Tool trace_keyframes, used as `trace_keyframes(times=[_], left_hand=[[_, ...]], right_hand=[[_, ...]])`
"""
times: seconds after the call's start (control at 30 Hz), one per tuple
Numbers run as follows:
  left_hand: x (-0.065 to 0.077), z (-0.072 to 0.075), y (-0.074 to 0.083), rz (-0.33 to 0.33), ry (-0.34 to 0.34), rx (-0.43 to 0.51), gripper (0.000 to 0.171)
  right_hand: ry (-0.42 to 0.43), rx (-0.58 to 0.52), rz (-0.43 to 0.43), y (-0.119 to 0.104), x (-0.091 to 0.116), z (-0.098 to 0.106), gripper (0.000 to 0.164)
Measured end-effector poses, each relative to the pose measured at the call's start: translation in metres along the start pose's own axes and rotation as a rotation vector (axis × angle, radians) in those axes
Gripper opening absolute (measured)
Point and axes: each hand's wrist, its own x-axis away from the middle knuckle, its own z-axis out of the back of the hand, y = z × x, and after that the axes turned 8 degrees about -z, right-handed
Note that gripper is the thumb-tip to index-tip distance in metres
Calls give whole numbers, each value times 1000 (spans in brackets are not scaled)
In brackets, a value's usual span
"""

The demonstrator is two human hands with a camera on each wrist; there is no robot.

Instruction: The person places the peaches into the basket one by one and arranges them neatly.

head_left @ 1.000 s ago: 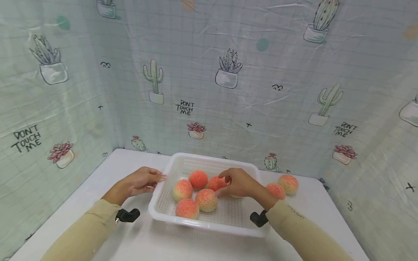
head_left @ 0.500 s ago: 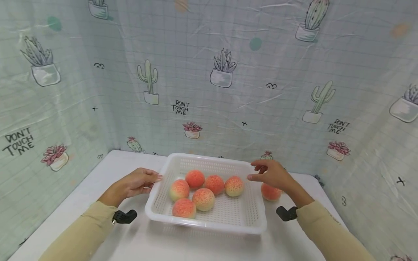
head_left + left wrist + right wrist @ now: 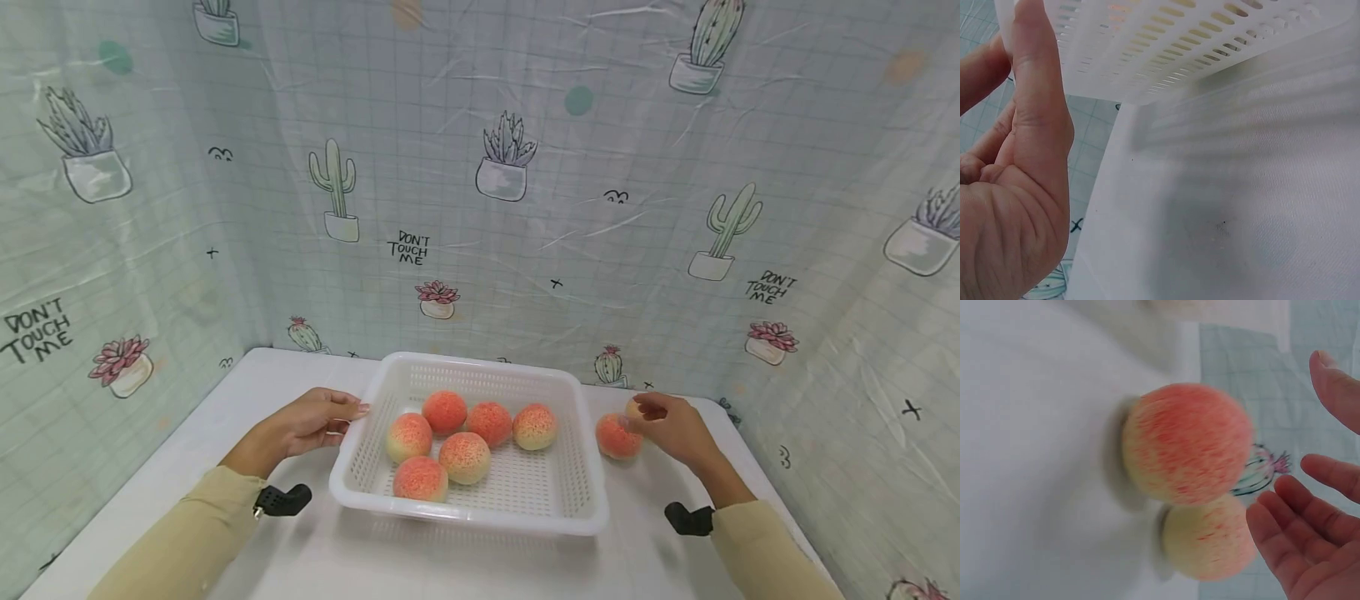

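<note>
A white slotted plastic basket (image 3: 468, 523) holds several red-and-yellow peaches, among them a front-left peach (image 3: 421, 479) and a rightmost one (image 3: 535, 427). My left hand (image 3: 315, 421) pinches the basket's left rim between thumb and fingers; the left wrist view shows the thumb (image 3: 1038, 94) against the rim. Right of the basket, two more peaches lie on the table: a redder peach (image 3: 617, 437) and a paler peach (image 3: 1210, 540) behind it, mostly covered by my hand in the head view. Over them hovers my right hand (image 3: 670, 427), holding nothing, its fingers parted in the right wrist view.
The white table (image 3: 300, 550) bears everything. A cactus-printed sheet (image 3: 510, 250) stands behind and on both sides of it. Each wrist carries a black camera mount, such as the right one (image 3: 688, 519).
My right hand has left a peach in the basket at the right of the others and travelled right to the two peaches outside. The left hand keeps its grip on the rim.
</note>
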Motion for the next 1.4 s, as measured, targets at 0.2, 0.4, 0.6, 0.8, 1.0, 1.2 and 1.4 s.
trace_keyframes(times=[0.2,0.4,0.6,0.8,1.0,1.2,1.4], left_hand=[[0,0,-1,-3,-14,13,18],[0,-2,-2,-11,-30,28,20],[0,-3,-3,-8,-48,31,21],[0,-4,-3,-18,-53,23,27],[1,-4,-1,-7,-44,10,28],[0,-3,0,-4,-30,8,28],[1,1,0,5,-9,5,26]], right_hand=[[11,4,-78,17,3,-17,69],[18,-5,-101,24,8,-36,89],[42,-28,-135,28,9,-47,98],[92,-31,-111,33,9,-50,88],[140,16,-78,33,8,-49,82],[141,32,-78,29,7,-43,81],[130,13,-48,22,6,-35,78]])
